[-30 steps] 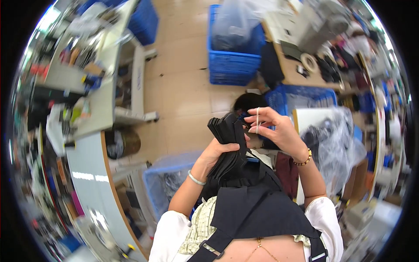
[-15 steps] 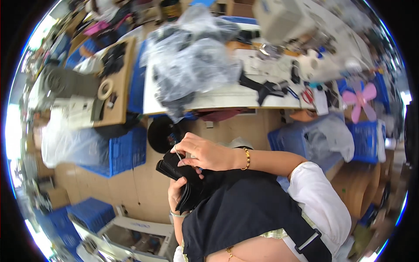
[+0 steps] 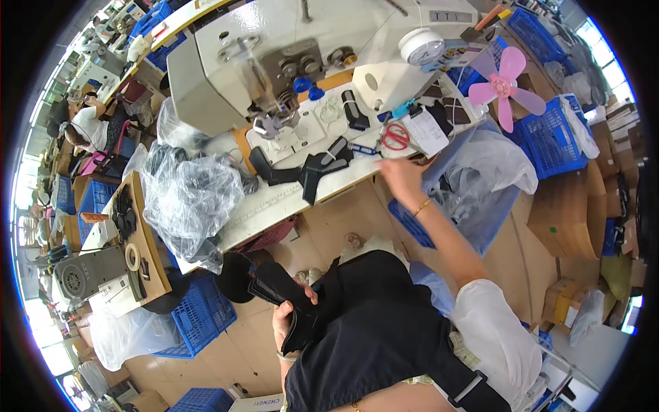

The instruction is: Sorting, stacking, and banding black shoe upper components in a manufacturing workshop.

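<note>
My left hand [image 3: 283, 317] is closed round a stack of black fabric pieces [image 3: 273, 283], held in front of the black apron [image 3: 371, 316]. My right arm stretches forward, and my right hand [image 3: 400, 180] is at the front edge of the white sewing table [image 3: 274, 206]. Its fingers are smeared by motion, so whether they hold anything is unclear. Nearest to it lie red-handled scissors [image 3: 395, 136], a small blue tool [image 3: 362, 148] and a paper with writing [image 3: 427, 132]. Black strap-like pieces [image 3: 317, 172] rest further left on the table.
A sewing machine [image 3: 274, 62] stands across the table's back, with a pink fan [image 3: 503, 89] at its right. Plastic-wrapped goods [image 3: 185, 199] cover the table's left end. Blue crates [image 3: 202, 316] stand at the left, and a bag-lined crate [image 3: 473, 185] at the right.
My right hand has left the black stack and reached forward and right to the table edge. The view has turned toward the sewing machine. My left hand still holds the stack.
</note>
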Action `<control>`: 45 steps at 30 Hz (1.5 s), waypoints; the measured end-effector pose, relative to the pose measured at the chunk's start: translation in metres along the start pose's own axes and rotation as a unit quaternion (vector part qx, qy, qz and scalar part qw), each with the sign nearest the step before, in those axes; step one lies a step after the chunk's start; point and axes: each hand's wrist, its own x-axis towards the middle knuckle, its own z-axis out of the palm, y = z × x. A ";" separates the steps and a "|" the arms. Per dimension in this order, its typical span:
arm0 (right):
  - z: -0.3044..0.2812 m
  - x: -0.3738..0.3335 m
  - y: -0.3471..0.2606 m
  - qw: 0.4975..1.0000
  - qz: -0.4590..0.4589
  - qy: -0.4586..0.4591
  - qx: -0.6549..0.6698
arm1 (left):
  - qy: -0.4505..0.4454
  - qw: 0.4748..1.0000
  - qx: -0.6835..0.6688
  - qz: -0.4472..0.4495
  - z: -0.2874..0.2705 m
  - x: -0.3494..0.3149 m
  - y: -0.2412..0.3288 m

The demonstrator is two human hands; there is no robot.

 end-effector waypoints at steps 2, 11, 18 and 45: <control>0.017 0.014 0.081 0.994 0.039 0.052 -0.085 | 0.059 0.998 0.019 -0.012 0.009 0.009 -0.008; 0.086 0.099 0.104 0.990 -0.116 -0.049 -0.057 | 0.168 0.983 0.010 -0.067 0.034 -0.004 0.002; 0.053 0.093 0.160 0.974 -0.079 -0.212 0.004 | 0.096 0.995 -0.033 -0.015 0.000 -0.031 0.015; 0.227 -0.339 -0.865 0.200 0.162 -0.849 0.461 | 0.340 0.691 -0.239 0.592 -0.201 -0.475 0.115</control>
